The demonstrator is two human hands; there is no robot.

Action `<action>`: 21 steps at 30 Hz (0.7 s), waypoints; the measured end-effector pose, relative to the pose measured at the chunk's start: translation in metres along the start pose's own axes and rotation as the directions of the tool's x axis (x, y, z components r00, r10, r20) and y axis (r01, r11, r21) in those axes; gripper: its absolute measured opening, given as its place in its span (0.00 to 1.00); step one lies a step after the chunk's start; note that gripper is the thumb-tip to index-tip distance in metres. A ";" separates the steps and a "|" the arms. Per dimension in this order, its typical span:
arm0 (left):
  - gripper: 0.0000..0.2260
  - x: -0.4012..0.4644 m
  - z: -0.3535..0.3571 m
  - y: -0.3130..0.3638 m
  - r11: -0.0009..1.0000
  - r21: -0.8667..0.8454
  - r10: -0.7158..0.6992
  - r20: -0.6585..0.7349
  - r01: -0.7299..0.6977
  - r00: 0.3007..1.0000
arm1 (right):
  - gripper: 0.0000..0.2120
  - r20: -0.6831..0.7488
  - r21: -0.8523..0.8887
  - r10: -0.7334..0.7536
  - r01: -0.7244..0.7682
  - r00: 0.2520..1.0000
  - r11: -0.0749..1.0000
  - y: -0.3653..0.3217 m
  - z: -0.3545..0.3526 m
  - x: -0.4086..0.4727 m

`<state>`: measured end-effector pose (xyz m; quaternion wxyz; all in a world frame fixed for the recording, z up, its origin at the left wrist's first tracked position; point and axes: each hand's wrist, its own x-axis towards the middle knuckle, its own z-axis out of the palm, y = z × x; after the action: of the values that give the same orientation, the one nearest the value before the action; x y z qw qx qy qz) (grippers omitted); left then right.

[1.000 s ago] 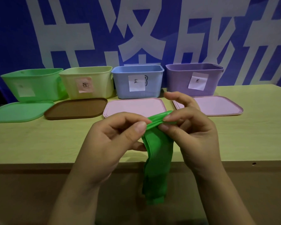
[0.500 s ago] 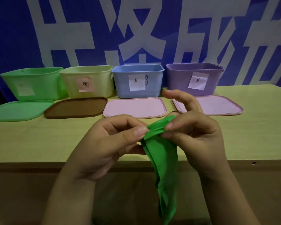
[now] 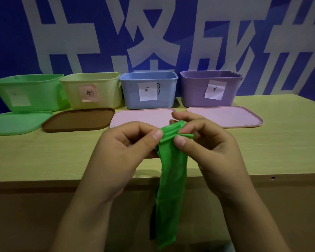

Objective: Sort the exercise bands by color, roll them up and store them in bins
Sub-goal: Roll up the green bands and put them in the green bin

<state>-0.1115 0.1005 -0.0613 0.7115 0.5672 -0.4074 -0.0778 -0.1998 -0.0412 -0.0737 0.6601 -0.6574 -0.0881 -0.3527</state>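
A blue wall (image 3: 11, 42) with large white characters filled the background. Below it ran the pale wooden surface (image 3: 44, 157), its front edge crossing the view beneath the hands.

Four open bins stood in a row at the back of the surface: a green bin (image 3: 31, 91) at far left, a pale yellow bin (image 3: 105, 91) touching or nearly touching it, a blue bin (image 3: 164, 99) and a purple bin (image 3: 195, 91). The yellow, blue and purple bins each carried a paper label with handwriting; the green bin's label looked blank or too faint to read.

A lid lay flat in front of each bin: a green lid (image 3: 16, 122), a brown lid (image 3: 78, 120), a pink lid (image 3: 140, 117) and a second pink lid (image 3: 233, 118).

A green exercise band (image 3: 169, 193) hung in front of the surface's edge, folded lengthwise, its lower end dangling free. Its upper end was bunched between both hands above the surface.

The left hand (image 3: 124, 153) pinched the band's top between thumb and curled fingers. The right hand (image 3: 207, 151) also gripped the top, thumb pressed on the near side and fingers curled over the crumpled fold.
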 end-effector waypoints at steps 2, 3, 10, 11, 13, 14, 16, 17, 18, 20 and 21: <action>0.08 -0.001 0.000 0.002 0.998 0.049 0.027 0.009 -0.027 1.000 | 0.03 -0.001 0.040 0.039 -0.038 0.999 0.998 -0.001 0.002 0.000; 0.07 -0.001 -0.001 0.003 0.997 0.063 0.036 0.012 -0.037 0.999 | 0.04 -0.004 0.054 0.052 -0.052 0.999 0.997 -0.001 0.003 0.000; 0.06 -0.003 -0.006 0.005 0.988 0.118 0.091 0.065 -0.098 0.994 | 0.05 -0.071 0.126 0.101 -0.092 0.992 0.988 0.002 0.010 0.001; 0.06 -0.003 -0.006 0.005 0.986 0.127 0.098 0.068 -0.106 0.993 | 0.04 -0.080 0.137 0.103 -0.091 0.991 0.986 0.003 0.011 0.001; 0.06 -0.004 -0.006 0.006 0.982 0.144 0.109 0.073 -0.119 0.991 | 0.05 -0.095 0.151 0.104 -0.089 0.990 0.985 0.003 0.012 0.001; 0.05 -0.004 -0.006 0.006 0.981 0.151 0.114 0.076 -0.124 0.991 | 0.05 -0.097 0.153 0.103 -0.087 0.990 0.984 0.003 0.012 0.001; 0.05 -0.006 -0.007 0.006 0.978 0.162 0.117 0.077 -0.128 0.990 | 0.07 -0.095 0.141 0.096 -0.082 0.991 0.987 0.003 0.013 0.001; 0.05 -0.006 -0.007 0.006 0.979 0.158 0.119 0.078 -0.130 0.990 | 0.07 -0.095 0.131 0.089 -0.076 0.992 0.988 0.003 0.013 0.000; 0.05 -0.006 -0.007 0.006 0.980 0.151 0.121 0.081 -0.133 0.989 | 0.07 -0.095 0.120 0.081 -0.069 0.992 0.990 0.003 0.013 0.000; 0.05 -0.006 -0.007 0.006 0.980 0.143 0.125 0.087 -0.136 0.988 | 0.07 -0.088 0.095 0.067 -0.058 0.994 0.994 0.002 0.011 0.000; 0.04 -0.006 -0.007 0.006 0.981 0.137 0.124 0.090 -0.136 0.988 | 0.07 -0.080 0.084 0.063 -0.056 0.995 0.995 0.002 0.011 0.000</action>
<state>-0.1130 0.1109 -0.0593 0.6555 0.5853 -0.4766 -0.0246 -0.1954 -0.0313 -0.0739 0.6996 -0.6171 -0.0554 -0.3559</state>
